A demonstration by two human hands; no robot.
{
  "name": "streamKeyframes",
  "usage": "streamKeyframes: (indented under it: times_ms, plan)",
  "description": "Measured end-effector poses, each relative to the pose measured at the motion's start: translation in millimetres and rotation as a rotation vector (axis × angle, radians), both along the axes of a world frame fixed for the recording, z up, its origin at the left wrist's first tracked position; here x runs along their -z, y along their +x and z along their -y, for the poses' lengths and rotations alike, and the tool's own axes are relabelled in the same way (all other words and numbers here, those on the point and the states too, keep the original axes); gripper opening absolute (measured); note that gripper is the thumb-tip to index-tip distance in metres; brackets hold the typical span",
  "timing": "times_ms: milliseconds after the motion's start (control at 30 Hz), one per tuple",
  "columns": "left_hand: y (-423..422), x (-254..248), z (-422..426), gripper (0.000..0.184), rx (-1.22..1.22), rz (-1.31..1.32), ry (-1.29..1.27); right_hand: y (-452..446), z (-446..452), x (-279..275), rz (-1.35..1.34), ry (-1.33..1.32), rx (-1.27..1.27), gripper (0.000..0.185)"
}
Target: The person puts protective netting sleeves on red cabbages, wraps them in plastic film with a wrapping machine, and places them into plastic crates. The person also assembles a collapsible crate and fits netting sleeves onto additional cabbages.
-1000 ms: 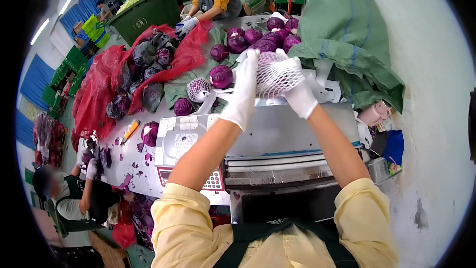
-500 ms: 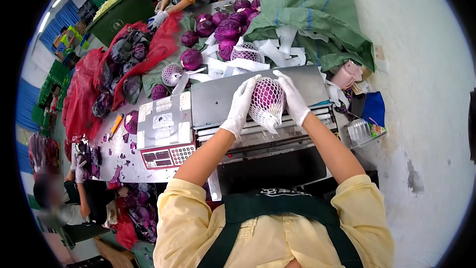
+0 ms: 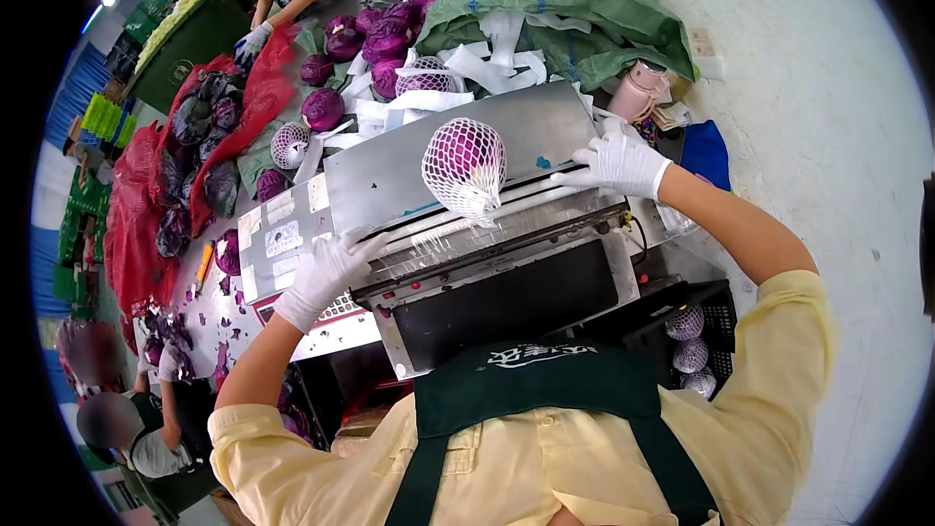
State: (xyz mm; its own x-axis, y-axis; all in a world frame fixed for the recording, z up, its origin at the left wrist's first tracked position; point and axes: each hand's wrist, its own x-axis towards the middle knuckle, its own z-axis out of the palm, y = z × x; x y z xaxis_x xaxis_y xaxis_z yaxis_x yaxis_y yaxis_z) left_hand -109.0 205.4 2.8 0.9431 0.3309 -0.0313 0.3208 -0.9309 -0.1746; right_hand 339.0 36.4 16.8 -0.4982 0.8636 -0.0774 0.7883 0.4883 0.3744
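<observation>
A red cabbage (image 3: 465,164) in a white foam net lies on the metal plate of a wrapping machine (image 3: 550,127), with the loose end of its net toward me. Neither hand touches it. My left hand (image 3: 329,278), in a white glove, is at the left end of the machine's front rollers, its fingers stretched out. At the right end, my gloved right hand (image 3: 621,164) reaches over the bar with fingers apart. Some clear film (image 3: 458,245) shows along the front edge between them. Whether the fingertips touch the film I cannot tell.
Left of the machine stands a scale (image 3: 284,239). Red cabbages (image 3: 387,39) and white foam nets (image 3: 492,68) lie behind it, beside a green sack (image 3: 555,10). A pink bottle (image 3: 639,90) stands at right. Netted cabbages (image 3: 690,356) fill a black crate below. Two co-workers are at left.
Both hands have let go of the netted cabbage, which now rests on the metal plate. My left hand moved left and down, my right hand right. The view has shifted.
</observation>
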Motion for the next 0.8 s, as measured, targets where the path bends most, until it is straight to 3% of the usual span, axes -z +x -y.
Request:
streamKeyframes:
  times_ms: [33, 67, 100, 167, 200, 233, 300, 333, 367, 433, 500, 533, 567, 600, 633, 667, 700, 733, 767, 800]
  plan:
    - [5, 0, 2, 0.043, -0.007, 0.002, 0.004, 3, -3, 9, 0.09, -0.032, -0.072, 0.062]
    - [19, -1, 4, 0.044, 0.11, 0.064, -0.018, 8, -6, 22, -0.017, 0.007, -0.17, 0.049]
    - [31, -2, 7, 0.045, 0.222, 0.124, -0.038, 5, -12, 32, -0.016, 0.012, -0.183, 0.049]
    - [48, 10, 10, 0.043, 0.278, 0.134, -0.021, -7, -18, 47, -0.191, -0.013, -0.267, 0.025]
    - [54, 26, 10, 0.037, 0.275, 0.235, -0.067, -22, -15, 43, -0.35, -0.036, -0.158, 0.009]
    - [54, 40, 14, 0.026, 0.192, 0.477, -0.264, -31, -12, 38, -0.523, -0.087, -0.03, 0.006]
    - [46, 9, 38, 0.017, -0.502, 0.464, -1.095, -44, 3, 9, -1.084, -0.442, 0.405, 0.002]
    - [40, 5, 43, 0.012, -0.534, 0.703, -1.209, -42, 10, -5, -1.177, -0.463, 0.458, 0.004]
    - [32, -18, 47, 0.01, -0.646, 0.771, -1.326, -35, 13, -20, -1.271, -0.485, 0.514, 0.007]
    - [24, -30, 39, 0.007, -0.258, 1.191, -1.33, -29, 9, -56, -1.514, -0.324, 0.454, 0.005]
    - [38, -58, 23, 0.014, -0.293, 1.27, -1.051, -29, -18, -72, -1.893, -0.053, 0.449, 0.002]
    - [47, -61, 7, 0.041, -0.224, 1.128, -0.867, -26, -39, -67, -1.639, 0.17, 0.373, 0.005]
    - [70, -67, -8, 0.081, -0.078, 1.022, -0.809, -27, -63, -49, -1.636, 0.269, 0.254, 0.013]
    - [86, -55, -27, 0.109, -0.013, 0.877, -0.789, -19, -87, -30, -1.297, 0.361, 0.057, 0.021]
    - [101, -31, -40, 0.119, -0.015, 0.724, -0.768, -11, -109, -3, -1.087, 0.322, -0.033, 0.034]
    - [123, -15, -50, 0.121, 0.134, 0.593, -0.638, -25, -116, 10, -1.006, 0.171, 0.008, 0.039]
    - [134, -8, -47, 0.116, 0.106, 0.469, -0.553, -39, -124, 21, -0.913, 0.02, 0.048, 0.044]
    - [142, 2, -48, 0.112, 0.068, 0.531, -0.746, -53, -131, 33, -0.814, -0.122, 0.083, 0.049]
    - [148, 8, -48, 0.108, 0.028, 0.591, -0.943, -59, -129, 56, -1.046, 0.026, -0.065, 0.07]
    - [148, 4, -44, 0.099, -0.145, 0.593, -1.083, -61, -122, 33, -1.205, -0.205, 0.086, 0.072]
